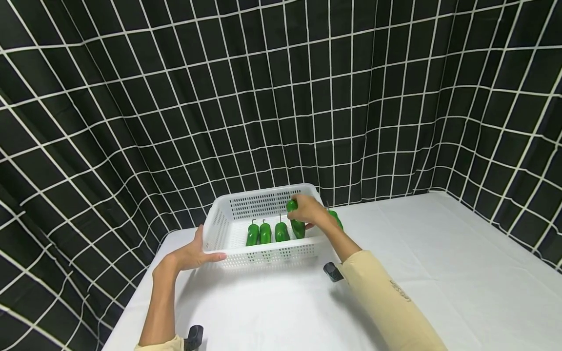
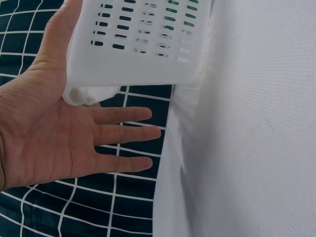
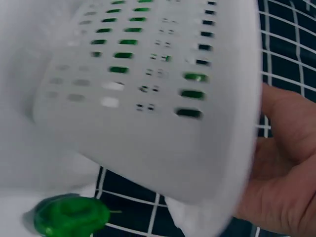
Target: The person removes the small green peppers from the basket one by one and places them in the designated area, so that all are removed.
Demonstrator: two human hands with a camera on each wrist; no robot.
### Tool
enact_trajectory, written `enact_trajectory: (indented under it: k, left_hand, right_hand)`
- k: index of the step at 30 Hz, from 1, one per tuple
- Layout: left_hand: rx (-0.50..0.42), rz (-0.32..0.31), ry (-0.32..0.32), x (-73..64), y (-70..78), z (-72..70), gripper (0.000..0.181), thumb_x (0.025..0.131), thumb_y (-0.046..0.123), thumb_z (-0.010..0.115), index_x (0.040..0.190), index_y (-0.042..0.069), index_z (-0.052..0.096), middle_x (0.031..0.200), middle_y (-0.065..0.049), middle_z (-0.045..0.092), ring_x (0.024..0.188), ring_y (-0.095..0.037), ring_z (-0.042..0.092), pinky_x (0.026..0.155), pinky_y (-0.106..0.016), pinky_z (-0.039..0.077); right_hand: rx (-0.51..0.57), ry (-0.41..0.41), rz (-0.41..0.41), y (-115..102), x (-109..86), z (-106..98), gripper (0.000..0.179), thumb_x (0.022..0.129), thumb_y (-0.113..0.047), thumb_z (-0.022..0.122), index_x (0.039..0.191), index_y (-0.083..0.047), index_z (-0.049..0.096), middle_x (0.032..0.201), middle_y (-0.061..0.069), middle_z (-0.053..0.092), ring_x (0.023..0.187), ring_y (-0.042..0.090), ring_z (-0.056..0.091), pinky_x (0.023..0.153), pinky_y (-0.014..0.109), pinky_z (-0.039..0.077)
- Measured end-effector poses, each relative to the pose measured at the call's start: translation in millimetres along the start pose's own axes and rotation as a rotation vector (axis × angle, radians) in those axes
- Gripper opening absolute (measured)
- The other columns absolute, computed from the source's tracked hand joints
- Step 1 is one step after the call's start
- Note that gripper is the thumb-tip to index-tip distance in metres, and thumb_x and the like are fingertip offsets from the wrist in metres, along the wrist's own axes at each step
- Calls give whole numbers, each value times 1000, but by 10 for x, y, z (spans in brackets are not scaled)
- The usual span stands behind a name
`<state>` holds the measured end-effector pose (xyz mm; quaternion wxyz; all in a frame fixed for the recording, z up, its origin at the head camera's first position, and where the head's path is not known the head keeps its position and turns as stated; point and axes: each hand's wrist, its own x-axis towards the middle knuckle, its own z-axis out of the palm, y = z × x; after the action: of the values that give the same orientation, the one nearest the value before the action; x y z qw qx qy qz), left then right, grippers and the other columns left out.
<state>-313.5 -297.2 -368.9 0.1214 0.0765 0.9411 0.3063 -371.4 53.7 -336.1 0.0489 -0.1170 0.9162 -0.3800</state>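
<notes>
A white perforated plastic basket (image 1: pixel 215 229) stands on the table with several glossy green peppers (image 1: pixel 265 233) inside, lying side by side with thin stems pointing away. My left hand (image 1: pixel 186 254) rests at the basket's near left corner; in the left wrist view its fingers (image 2: pixel 123 133) are straight and spread, with the thumb along the wall. Over the basket's right side, my right hand (image 1: pixel 309 210) grips a green pepper (image 1: pixel 298 228) held upright. In the right wrist view the basket wall hides this pepper and much of the right hand (image 3: pixel 289 163).
Another green pepper (image 1: pixel 336 219) lies on the table just outside the basket's right wall. White cloth covers the table (image 1: pixel 417 258). Black curtains (image 1: pixel 281 97) with a white grid rise behind and at both sides.
</notes>
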Motion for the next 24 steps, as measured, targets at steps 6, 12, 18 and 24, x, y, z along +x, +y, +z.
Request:
enact_trajectory:
  k: [6,12,18,24]
  left_hand:
    - [11,-9,-1,0,0,10,139,85,63,78,162,2,-20,171,-31,9,157,-52,21,124,-72,22]
    - [19,-8,1,-21,4,2,138,84,64,78,162,3,-18,170,-31,13,155,-51,25,123,-72,24]
    - [20,-1,-5,-31,22,-17,139,84,65,78,162,2,-19,171,-32,11,156,-52,23,123,-72,24]
    - [14,17,-3,-18,17,-23,138,84,64,78,162,3,-19,171,-32,11,156,-52,24,123,-71,24]
  right_hand:
    - [24,32,-27,-12,-127,-191,71,96,-19,69,158,-1,40,140,28,62,94,31,77,71,41,66]
    - [39,63,-36,-10,-187,-344,72,96,-20,69,159,-2,39,144,31,58,73,24,76,69,40,66]
    - [47,116,-50,-16,-220,-480,73,96,-18,68,160,-2,36,136,33,64,49,15,61,66,40,65]
    - [57,178,-40,19,-256,-556,78,95,-16,68,162,-3,31,117,33,69,47,11,54,58,32,61]
